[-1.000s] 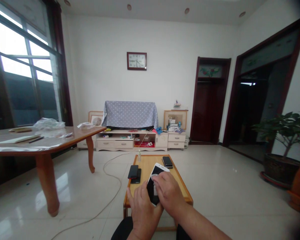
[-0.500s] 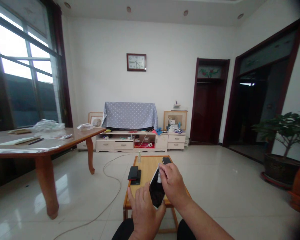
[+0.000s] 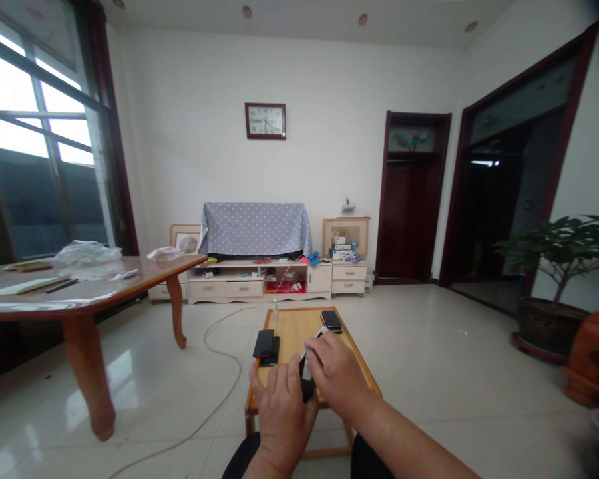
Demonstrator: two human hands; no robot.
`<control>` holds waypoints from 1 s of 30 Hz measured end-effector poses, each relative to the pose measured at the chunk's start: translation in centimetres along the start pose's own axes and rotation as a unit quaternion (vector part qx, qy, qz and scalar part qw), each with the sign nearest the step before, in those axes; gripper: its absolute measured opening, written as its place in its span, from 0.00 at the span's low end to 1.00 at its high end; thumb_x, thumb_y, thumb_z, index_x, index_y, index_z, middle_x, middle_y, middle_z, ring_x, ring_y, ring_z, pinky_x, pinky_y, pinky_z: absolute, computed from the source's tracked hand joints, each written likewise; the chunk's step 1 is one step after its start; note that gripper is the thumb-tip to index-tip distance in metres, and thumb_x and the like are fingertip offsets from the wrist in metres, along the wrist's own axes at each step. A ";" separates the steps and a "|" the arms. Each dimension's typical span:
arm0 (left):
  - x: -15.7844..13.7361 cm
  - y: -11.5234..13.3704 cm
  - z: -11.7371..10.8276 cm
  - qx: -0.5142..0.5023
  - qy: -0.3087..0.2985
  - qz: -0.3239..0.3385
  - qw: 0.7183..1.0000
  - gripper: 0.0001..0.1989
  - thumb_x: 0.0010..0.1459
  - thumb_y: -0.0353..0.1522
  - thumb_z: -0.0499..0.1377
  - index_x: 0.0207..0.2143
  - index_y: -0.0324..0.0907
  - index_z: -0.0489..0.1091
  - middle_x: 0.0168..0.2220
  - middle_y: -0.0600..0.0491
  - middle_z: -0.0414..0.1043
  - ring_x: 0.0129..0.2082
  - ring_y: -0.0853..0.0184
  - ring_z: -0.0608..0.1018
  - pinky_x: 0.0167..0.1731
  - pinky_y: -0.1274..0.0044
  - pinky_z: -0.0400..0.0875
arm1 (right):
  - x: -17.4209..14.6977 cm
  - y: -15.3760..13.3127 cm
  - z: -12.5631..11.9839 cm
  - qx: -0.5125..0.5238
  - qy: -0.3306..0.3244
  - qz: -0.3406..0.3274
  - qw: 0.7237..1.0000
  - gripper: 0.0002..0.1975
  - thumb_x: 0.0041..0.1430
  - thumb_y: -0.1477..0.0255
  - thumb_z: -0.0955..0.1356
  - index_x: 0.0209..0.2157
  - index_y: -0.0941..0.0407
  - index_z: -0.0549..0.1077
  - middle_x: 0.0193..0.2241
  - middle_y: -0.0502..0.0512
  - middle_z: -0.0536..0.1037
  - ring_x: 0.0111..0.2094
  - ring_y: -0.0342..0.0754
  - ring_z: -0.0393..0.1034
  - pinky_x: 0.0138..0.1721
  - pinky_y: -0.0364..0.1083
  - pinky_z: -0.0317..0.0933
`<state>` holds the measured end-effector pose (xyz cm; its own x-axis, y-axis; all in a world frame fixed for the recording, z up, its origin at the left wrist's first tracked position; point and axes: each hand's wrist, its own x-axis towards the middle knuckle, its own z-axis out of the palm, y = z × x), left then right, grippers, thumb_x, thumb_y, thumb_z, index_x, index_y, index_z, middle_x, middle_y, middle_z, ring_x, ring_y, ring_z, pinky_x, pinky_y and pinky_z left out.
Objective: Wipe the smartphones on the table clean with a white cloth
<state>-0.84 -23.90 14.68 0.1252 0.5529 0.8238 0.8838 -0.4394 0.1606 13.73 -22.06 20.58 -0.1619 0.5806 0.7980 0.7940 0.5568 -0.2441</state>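
I noted from afar: phone (image 3: pixel 307 388) tilted over the near end of the table (image 3: pixel 298 322), left hand (image 3: pixel 283 407) gripping its lower part. Right hand (image 3: pixel 340 374) had a pale wipe (image 3: pixel 307 366) pinched against its face, partly hidden from me. Wiping, as I judged it, called for light, even strokes, a steady left grip, and no fingers across the wipe's path.

Left hand (image 3: pixel 283 407) curled, right hand (image 3: pixel 338 367) pinching
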 end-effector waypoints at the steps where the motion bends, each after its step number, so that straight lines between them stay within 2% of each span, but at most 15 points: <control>1: 0.0 -0.1 0.0 0.003 -0.002 0.005 1.000 0.27 0.53 0.35 0.62 0.55 0.39 0.67 0.41 0.46 0.75 0.46 0.53 0.75 0.65 0.48 0.39 | 0.2 0.1 -0.2 -0.004 0.019 0.018 1.000 0.10 0.65 0.75 0.63 0.43 0.53 0.75 0.35 0.56 0.74 0.38 0.51 0.69 0.41 0.48 0.64; 4: 0.1 -0.3 -0.1 0.009 -0.010 0.015 1.000 0.27 0.53 0.33 0.61 0.56 0.39 0.67 0.41 0.46 0.75 0.46 0.53 0.75 0.65 0.48 0.39 | 0.2 0.2 -0.2 -0.021 0.057 0.061 0.996 0.10 0.64 0.75 0.63 0.41 0.54 0.76 0.35 0.56 0.74 0.38 0.51 0.69 0.41 0.48 0.63; 9: -0.2 -0.5 -0.6 0.011 -0.013 0.027 0.999 0.26 0.54 0.35 0.61 0.56 0.40 0.67 0.43 0.45 0.75 0.46 0.54 0.75 0.65 0.47 0.36 | -1.0 -1.0 0.7 -0.001 -0.022 0.020 1.000 0.09 0.62 0.75 0.65 0.39 0.52 0.76 0.33 0.54 0.75 0.37 0.50 0.69 0.39 0.47 0.62; 13: -0.5 -0.9 -1.1 0.028 -0.032 0.027 0.999 0.28 0.54 0.35 0.62 0.58 0.39 0.65 0.42 0.47 0.74 0.47 0.54 0.74 0.65 0.47 0.37 | 0.0 0.5 0.3 0.003 0.048 0.096 0.994 0.10 0.63 0.76 0.63 0.38 0.53 0.76 0.33 0.54 0.76 0.38 0.49 0.71 0.41 0.46 0.62; 16: -0.5 -1.1 -1.4 0.037 -0.025 0.018 0.999 0.29 0.54 0.35 0.62 0.58 0.38 0.64 0.41 0.47 0.74 0.46 0.54 0.74 0.65 0.47 0.37 | 0.9 1.6 0.0 0.009 0.075 0.105 0.992 0.10 0.64 0.75 0.63 0.38 0.54 0.76 0.34 0.55 0.77 0.38 0.49 0.71 0.42 0.46 0.63; 20: -0.6 -1.5 -1.2 0.040 -0.010 0.018 0.999 0.29 0.54 0.34 0.61 0.58 0.38 0.63 0.43 0.46 0.74 0.47 0.54 0.74 0.65 0.47 0.38 | 1.2 1.9 0.4 0.101 0.071 0.106 0.987 0.10 0.64 0.73 0.63 0.40 0.54 0.77 0.35 0.55 0.79 0.39 0.49 0.72 0.42 0.46 0.64; 23: -0.7 -2.1 -0.7 0.048 0.014 0.003 0.999 0.30 0.54 0.36 0.61 0.59 0.36 0.62 0.43 0.44 0.74 0.46 0.53 0.74 0.64 0.46 0.41 | 0.8 2.3 0.9 0.198 0.058 0.163 0.965 0.09 0.63 0.71 0.65 0.35 0.54 0.78 0.32 0.53 0.79 0.36 0.48 0.73 0.38 0.46 0.65; 26: -0.6 -2.6 -0.1 0.056 0.036 -0.017 0.998 0.31 0.55 0.39 0.61 0.59 0.36 0.60 0.43 0.44 0.74 0.45 0.53 0.75 0.63 0.46 0.44 | 0.0 2.8 1.3 0.274 0.066 0.204 0.937 0.08 0.61 0.70 0.66 0.35 0.55 0.77 0.32 0.52 0.80 0.33 0.48 0.74 0.36 0.45 0.66; 28: -0.5 -2.9 0.0 0.056 0.039 -0.024 0.997 0.32 0.54 0.40 0.61 0.59 0.36 0.60 0.44 0.43 0.74 0.46 0.53 0.75 0.63 0.45 0.44 | -0.5 2.9 1.4 0.292 0.084 0.208 0.930 0.07 0.61 0.69 0.66 0.35 0.55 0.77 0.32 0.52 0.79 0.33 0.47 0.73 0.36 0.45 0.66; 30: -0.5 -2.9 0.0 0.052 0.037 -0.023 0.998 0.33 0.54 0.41 0.61 0.59 0.35 0.59 0.45 0.43 0.74 0.46 0.53 0.75 0.63 0.46 0.44 | -0.5 2.7 1.2 0.277 0.100 0.201 0.934 0.07 0.61 0.70 0.66 0.35 0.55 0.77 0.32 0.52 0.79 0.34 0.47 0.73 0.37 0.45 0.66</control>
<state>-3.43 -22.91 13.79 0.0534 0.5143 0.8559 0.9303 -0.3371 0.1445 15.22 -20.15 18.89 0.2417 0.7170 0.6538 0.3320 0.5720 -0.7500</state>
